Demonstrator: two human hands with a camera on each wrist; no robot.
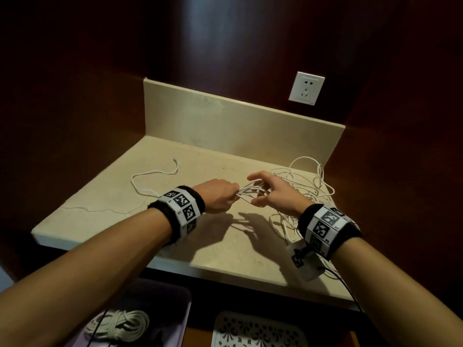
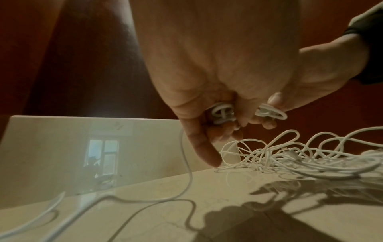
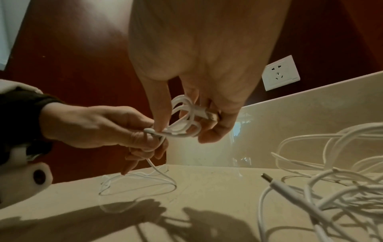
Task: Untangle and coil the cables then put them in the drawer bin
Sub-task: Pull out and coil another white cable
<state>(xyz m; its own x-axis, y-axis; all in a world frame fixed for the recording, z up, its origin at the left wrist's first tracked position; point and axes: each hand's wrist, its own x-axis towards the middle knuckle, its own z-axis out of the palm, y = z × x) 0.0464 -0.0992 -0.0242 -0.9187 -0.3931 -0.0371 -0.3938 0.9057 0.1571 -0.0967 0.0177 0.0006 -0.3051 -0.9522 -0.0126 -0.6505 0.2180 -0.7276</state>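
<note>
A white cable is gathered into small loops (image 1: pixel 250 191) held between both hands above the beige counter (image 1: pixel 175 241). My left hand (image 1: pixel 224 196) grips one end of the loops (image 2: pixel 222 113) in its curled fingers. My right hand (image 1: pixel 266 194) has its fingers hooked through the other end of the loops (image 3: pixel 184 117), with a connector against the palm. The cable's loose tail (image 1: pixel 155 171) trails left across the counter. A tangle of white cables (image 1: pixel 308 186) lies at the right, under and behind my right hand. A lilac drawer bin (image 1: pixel 179 309) below the counter holds one coiled cable (image 1: pixel 120 324).
A USB plug (image 3: pixel 277 185) sticks out of the tangle near my right wrist. A white perforated tray (image 1: pixel 250 331) sits beside the bin. A wall socket (image 1: pixel 306 87) is above the backsplash (image 1: pixel 238 121). Dark red walls close in on both sides.
</note>
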